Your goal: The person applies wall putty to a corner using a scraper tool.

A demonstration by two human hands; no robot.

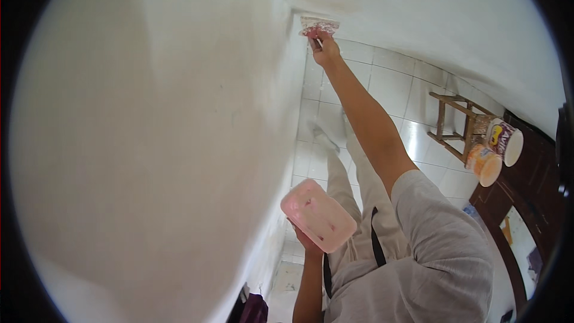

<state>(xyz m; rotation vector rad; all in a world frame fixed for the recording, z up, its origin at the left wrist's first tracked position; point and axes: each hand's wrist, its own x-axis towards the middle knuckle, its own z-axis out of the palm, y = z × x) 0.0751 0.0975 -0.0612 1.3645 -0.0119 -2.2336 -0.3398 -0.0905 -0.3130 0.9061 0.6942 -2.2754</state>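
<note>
My right arm reaches far forward to the wall corner. The fingers of my right hand (pixel 324 49) are closed around a wide putty knife (pixel 320 26), red and smeared with white, its blade up against the wall at the far side. Close to my body, my left hand (pixel 306 237) grips a pink rectangular tray (pixel 318 215) with rounded corners from beneath its left edge. The face of the tray is pale pink with a few darker red spots. Most of my left fingers are hidden beneath it.
A bare whitish wall (pixel 149 131) rises close on my left, meeting the far wall (pixel 418 12). White floor tiles (pixel 391 93) lie below. To the right, a wooden stool (pixel 454 121) has two buckets (pixel 512 145) by it, near a dark wooden door (pixel 532 197). Purple cloth (pixel 255 309) hangs lower left.
</note>
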